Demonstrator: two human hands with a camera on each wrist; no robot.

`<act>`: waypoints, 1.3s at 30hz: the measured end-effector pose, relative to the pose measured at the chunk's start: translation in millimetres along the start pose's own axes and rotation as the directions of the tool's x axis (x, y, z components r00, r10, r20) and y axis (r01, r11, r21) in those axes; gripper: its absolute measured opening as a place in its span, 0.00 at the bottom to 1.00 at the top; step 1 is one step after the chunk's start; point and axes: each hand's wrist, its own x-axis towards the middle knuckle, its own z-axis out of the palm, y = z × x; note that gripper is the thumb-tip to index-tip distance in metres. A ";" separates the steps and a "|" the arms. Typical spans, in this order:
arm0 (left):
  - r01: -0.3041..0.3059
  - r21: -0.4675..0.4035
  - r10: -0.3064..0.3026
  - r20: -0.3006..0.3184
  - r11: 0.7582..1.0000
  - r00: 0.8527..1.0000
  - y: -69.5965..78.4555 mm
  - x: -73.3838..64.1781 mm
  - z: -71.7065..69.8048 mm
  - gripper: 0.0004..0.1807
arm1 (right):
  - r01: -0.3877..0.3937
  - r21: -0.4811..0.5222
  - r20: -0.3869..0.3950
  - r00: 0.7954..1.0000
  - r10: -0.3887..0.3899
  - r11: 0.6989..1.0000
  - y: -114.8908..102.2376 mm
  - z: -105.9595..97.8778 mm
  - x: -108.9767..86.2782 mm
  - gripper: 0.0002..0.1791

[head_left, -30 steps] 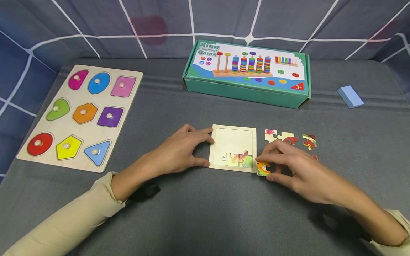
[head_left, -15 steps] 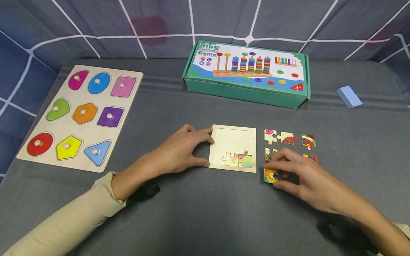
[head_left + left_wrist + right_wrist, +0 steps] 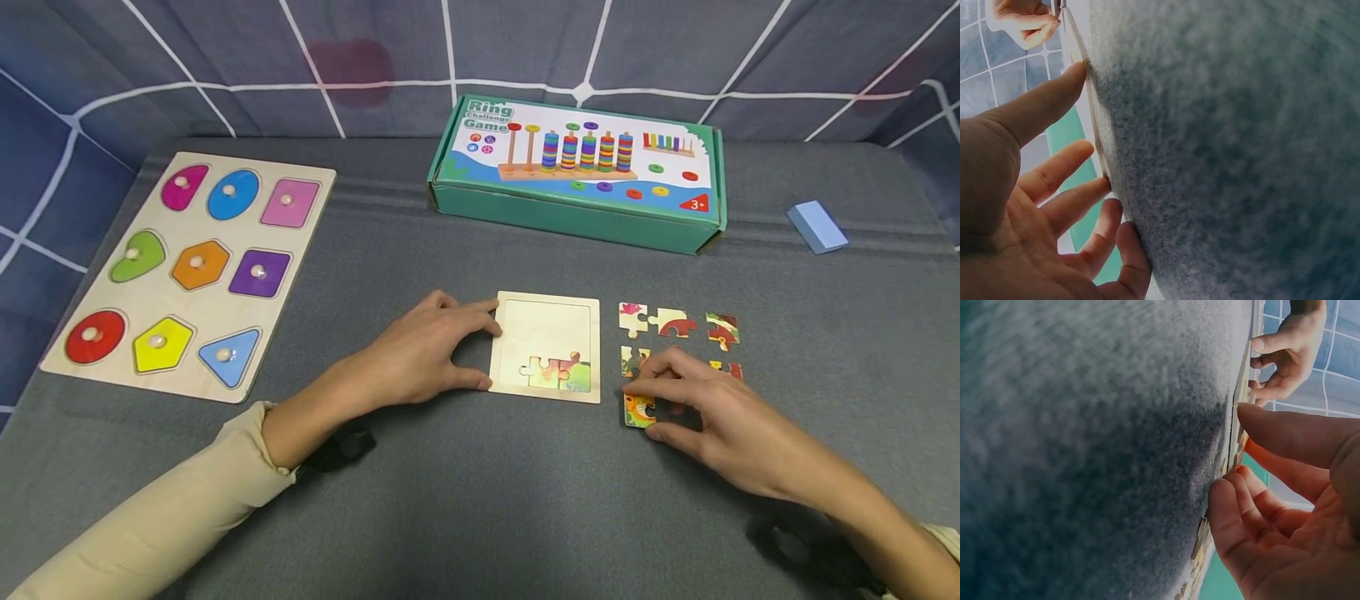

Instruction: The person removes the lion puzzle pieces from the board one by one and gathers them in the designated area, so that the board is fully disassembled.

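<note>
Head view: the left hand (image 3: 408, 360) rests against the left edge of the wooden puzzle tray (image 3: 546, 310), fingers relaxed, thumb and forefinger bracing that edge. The tray lies on the grey desk (image 3: 465, 500) and holds two joined pieces (image 3: 557, 372) in its lower right corner. The right hand (image 3: 712, 417) lies just right of the tray, thumb and forefinger pinching an orange and green puzzle piece (image 3: 637, 412) flat on the desk. Loose pieces (image 3: 678, 325) lie just beyond that hand, partly covered by it.

Left wrist view: the left hand (image 3: 1041, 212) shows spread, fingertips touching the thin tray (image 3: 1094, 134) edge.

Right wrist view: the right hand (image 3: 1285, 500) shows curled fingers at the desk surface; the held piece itself cannot be made out.

Judgement on risk: the piece is thin and flat, so a shallow pinch may let it slip; a sweeping wrist could scatter the neighbouring loose pieces.

The held piece appears small, cardboard-like, brightly printed, with an interlocking outline.
</note>
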 end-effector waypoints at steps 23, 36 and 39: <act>-0.006 0.000 0.006 -0.010 1.000 1.000 -1.4 -0.5 0.7 0.29 | -0.025 -0.108 0.026 0.999 0.028 0.994 0.1 1.5 -2.0 0.27; -0.018 0.001 0.018 -0.011 1.000 1.000 -1.0 -0.1 0.2 0.29 | -0.028 -0.127 0.048 0.998 0.035 0.992 -0.5 -0.2 -0.3 0.28; -0.019 0.002 0.019 -0.012 1.000 1.000 -1.0 0.1 0.3 0.29 | -0.040 -0.130 0.051 0.998 0.047 0.991 -2.1 -1.4 0.8 0.28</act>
